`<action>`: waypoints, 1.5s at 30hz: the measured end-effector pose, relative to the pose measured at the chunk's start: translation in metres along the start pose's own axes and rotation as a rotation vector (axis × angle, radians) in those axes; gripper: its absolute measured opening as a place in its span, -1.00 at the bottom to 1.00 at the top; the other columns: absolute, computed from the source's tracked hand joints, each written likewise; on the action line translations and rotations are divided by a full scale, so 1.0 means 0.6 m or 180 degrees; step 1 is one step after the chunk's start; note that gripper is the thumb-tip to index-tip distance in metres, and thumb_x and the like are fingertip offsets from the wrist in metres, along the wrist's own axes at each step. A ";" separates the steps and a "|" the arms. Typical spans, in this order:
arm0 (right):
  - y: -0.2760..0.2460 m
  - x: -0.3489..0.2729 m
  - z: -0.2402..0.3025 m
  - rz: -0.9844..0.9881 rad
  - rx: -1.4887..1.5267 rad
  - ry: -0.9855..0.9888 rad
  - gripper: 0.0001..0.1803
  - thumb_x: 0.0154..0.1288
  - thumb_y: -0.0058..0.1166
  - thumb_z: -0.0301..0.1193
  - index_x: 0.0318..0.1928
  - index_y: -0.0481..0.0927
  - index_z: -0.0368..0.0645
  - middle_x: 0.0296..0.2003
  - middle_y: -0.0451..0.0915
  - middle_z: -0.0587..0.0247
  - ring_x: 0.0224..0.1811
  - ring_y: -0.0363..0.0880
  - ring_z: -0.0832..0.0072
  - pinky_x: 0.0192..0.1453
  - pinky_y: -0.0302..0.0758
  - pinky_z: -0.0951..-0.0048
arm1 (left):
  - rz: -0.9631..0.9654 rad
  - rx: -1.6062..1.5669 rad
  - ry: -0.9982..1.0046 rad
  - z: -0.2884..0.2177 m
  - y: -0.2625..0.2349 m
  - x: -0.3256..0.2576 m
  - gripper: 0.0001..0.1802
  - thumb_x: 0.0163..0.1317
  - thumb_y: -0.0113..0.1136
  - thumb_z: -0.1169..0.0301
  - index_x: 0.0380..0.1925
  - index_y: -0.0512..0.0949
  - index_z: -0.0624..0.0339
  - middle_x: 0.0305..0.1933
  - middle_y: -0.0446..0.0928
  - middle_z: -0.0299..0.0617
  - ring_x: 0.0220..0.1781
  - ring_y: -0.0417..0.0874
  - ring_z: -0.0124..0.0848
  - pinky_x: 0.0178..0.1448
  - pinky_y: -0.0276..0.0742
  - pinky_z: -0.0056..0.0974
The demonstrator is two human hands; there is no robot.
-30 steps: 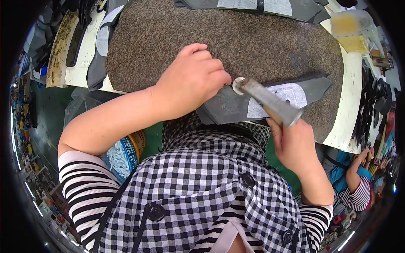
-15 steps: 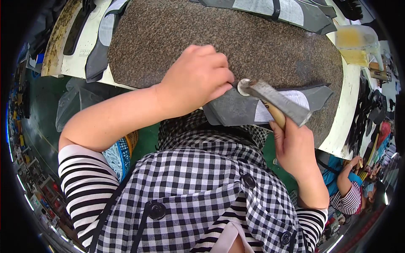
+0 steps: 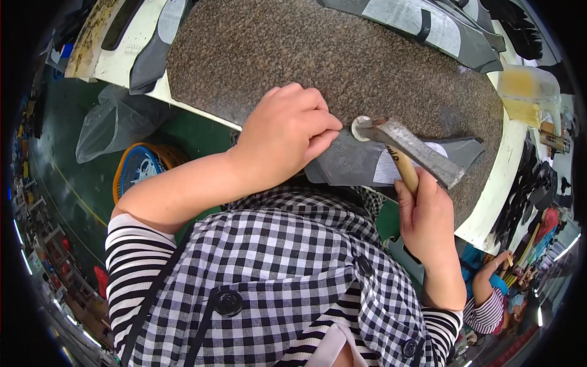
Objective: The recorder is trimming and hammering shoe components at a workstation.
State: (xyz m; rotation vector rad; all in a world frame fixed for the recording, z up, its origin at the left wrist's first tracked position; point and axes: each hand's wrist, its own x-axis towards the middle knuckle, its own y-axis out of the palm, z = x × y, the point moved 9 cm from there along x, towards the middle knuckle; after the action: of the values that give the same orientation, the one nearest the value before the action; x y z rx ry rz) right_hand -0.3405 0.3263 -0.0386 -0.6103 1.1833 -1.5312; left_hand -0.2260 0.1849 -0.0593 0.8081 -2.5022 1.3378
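My left hand (image 3: 287, 131) presses down on a grey cut piece of material (image 3: 351, 164) that lies on the speckled brown stone slab (image 3: 293, 55). The fingers curl over the piece's left end. My right hand (image 3: 428, 220) grips the wooden handle of a hammer (image 3: 406, 147). The metal head lies across the grey piece, its round face just right of my left fingertips. A white paper label (image 3: 391, 168) shows on the piece under the hammer.
More grey and white cut pieces (image 3: 422, 21) lie along the slab's far edge. A yellowish plastic container (image 3: 529, 92) stands at the right. Below the white table edge (image 3: 495, 202) are a blue-orange basket (image 3: 143, 168) and a plastic bag (image 3: 113, 122). Another person (image 3: 489, 293) sits lower right.
The hammer head has come down toward the grey piece and closer to my left fingertips. My left hand stays pressed on the piece.
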 end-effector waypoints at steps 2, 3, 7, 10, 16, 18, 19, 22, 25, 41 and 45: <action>-0.002 0.002 -0.007 -0.0003 0.0044 0.0047 -0.70 0.28 0.13 -0.41 -0.05 0.41 -0.24 -0.43 0.56 -0.02 -0.42 0.57 -0.04 -0.38 0.48 0.04 | -0.0092 -0.0056 -0.0076 0.004 -0.003 -0.006 -0.77 -0.10 0.43 0.46 -0.37 0.64 0.10 -0.38 0.52 -0.29 -0.34 0.54 -0.31 -0.26 0.47 -0.22; -0.009 0.004 -0.006 -0.0078 0.0137 -0.0002 -0.71 0.27 0.13 -0.41 -0.05 0.43 -0.24 -0.44 0.56 -0.02 -0.43 0.57 -0.04 -0.37 0.49 0.05 | -0.0110 0.0024 0.0169 -0.006 0.000 -0.012 -0.77 -0.07 0.38 0.47 -0.33 0.64 0.14 -0.35 0.53 -0.27 -0.33 0.55 -0.31 -0.27 0.48 -0.22; -0.037 -0.002 0.026 -0.0894 -0.0006 -0.0589 -0.75 0.26 0.15 -0.42 -0.08 0.54 -0.24 -0.42 0.58 -0.02 -0.41 0.59 0.00 -0.33 0.54 0.11 | 0.0257 0.0547 0.0668 -0.042 0.008 -0.012 -0.71 -0.01 0.19 0.46 -0.22 0.61 0.26 -0.28 0.53 -0.17 -0.28 0.57 -0.26 -0.26 0.52 -0.23; -0.019 0.005 0.022 -0.0434 -0.0097 -0.0318 -0.80 0.23 0.14 -0.47 -0.13 0.60 -0.24 -0.30 0.60 -0.02 -0.33 0.62 0.03 -0.28 0.56 0.15 | 0.0463 0.0730 0.0729 -0.052 0.017 -0.016 -0.65 0.00 0.09 0.43 -0.18 0.58 0.34 -0.24 0.52 -0.12 -0.30 0.55 -0.23 -0.27 0.51 -0.22; 0.009 -0.002 0.009 -0.0061 -0.0038 -0.0063 -0.70 0.24 0.11 -0.48 -0.03 0.42 -0.20 -0.32 0.58 -0.03 -0.31 0.59 -0.06 -0.27 0.52 0.07 | 0.0345 0.0572 0.0675 -0.044 0.011 -0.019 -0.72 -0.01 0.16 0.46 -0.23 0.61 0.25 -0.28 0.52 -0.19 -0.33 0.54 -0.27 -0.32 0.48 -0.24; 0.005 0.003 0.011 -0.0110 0.0021 -0.0140 -0.67 0.19 0.11 -0.50 -0.03 0.40 -0.21 -0.32 0.57 -0.03 -0.32 0.58 -0.06 -0.27 0.52 0.07 | -0.0040 0.0197 0.0454 -0.030 -0.002 -0.032 -0.75 -0.03 0.22 0.47 -0.27 0.62 0.18 -0.31 0.53 -0.23 -0.34 0.54 -0.29 -0.36 0.47 -0.27; 0.005 0.003 0.011 -0.0137 0.0102 -0.0183 -0.64 0.13 0.12 -0.53 -0.04 0.38 -0.22 -0.33 0.56 -0.03 -0.33 0.58 -0.06 -0.28 0.51 0.06 | -0.0044 0.0205 0.0444 -0.030 0.001 -0.036 -0.75 -0.03 0.22 0.47 -0.27 0.62 0.18 -0.31 0.53 -0.23 -0.34 0.54 -0.29 -0.36 0.47 -0.27; -0.029 -0.003 0.030 -0.0766 0.0138 -0.0618 -0.64 0.13 0.11 -0.52 -0.05 0.37 -0.23 -0.32 0.56 -0.04 -0.32 0.58 -0.05 -0.28 0.51 0.04 | -0.0076 0.0429 0.0573 -0.039 0.005 -0.041 -0.78 0.04 0.10 0.39 -0.29 0.59 0.17 -0.24 0.49 -0.26 -0.25 0.50 -0.32 -0.24 0.50 -0.27; 0.030 -0.008 0.007 0.0126 -0.0178 -0.0176 -0.70 0.23 0.11 -0.47 -0.05 0.40 -0.25 -0.35 0.58 -0.06 -0.32 0.60 -0.04 -0.27 0.51 0.04 | 0.0001 0.0469 0.0615 -0.040 0.007 -0.036 -0.77 0.04 0.10 0.40 -0.28 0.59 0.17 -0.22 0.48 -0.24 -0.24 0.50 -0.32 -0.22 0.49 -0.27; -0.004 -0.038 -0.201 -0.1987 0.5021 0.0283 -0.78 0.53 -0.17 -0.26 -0.18 0.36 -0.16 -0.64 0.17 0.46 -0.74 0.08 0.71 -0.73 0.08 0.65 | 0.0621 0.0074 0.0225 -0.058 0.055 0.034 -0.27 -0.19 0.35 0.23 0.13 0.48 0.02 -0.13 0.48 -0.07 0.03 0.49 -0.17 0.15 0.41 -0.08; 0.018 -0.057 -0.208 -0.1950 0.5122 0.0074 -0.76 0.54 -0.19 -0.25 -0.21 0.31 -0.17 -0.64 0.15 0.44 -0.75 0.09 0.70 -0.74 0.09 0.64 | -0.1385 0.1566 -0.0978 0.092 -0.206 0.006 -0.27 -0.04 0.34 0.29 0.23 0.41 0.12 0.05 0.35 0.08 0.11 0.43 -0.04 0.20 0.40 -0.08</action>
State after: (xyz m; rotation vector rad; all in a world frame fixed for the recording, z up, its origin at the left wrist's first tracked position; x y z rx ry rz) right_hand -0.4313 0.4042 -0.0887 0.2093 -0.5056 -2.3702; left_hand -0.1565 0.0837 -0.0020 1.6585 -2.0104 1.7796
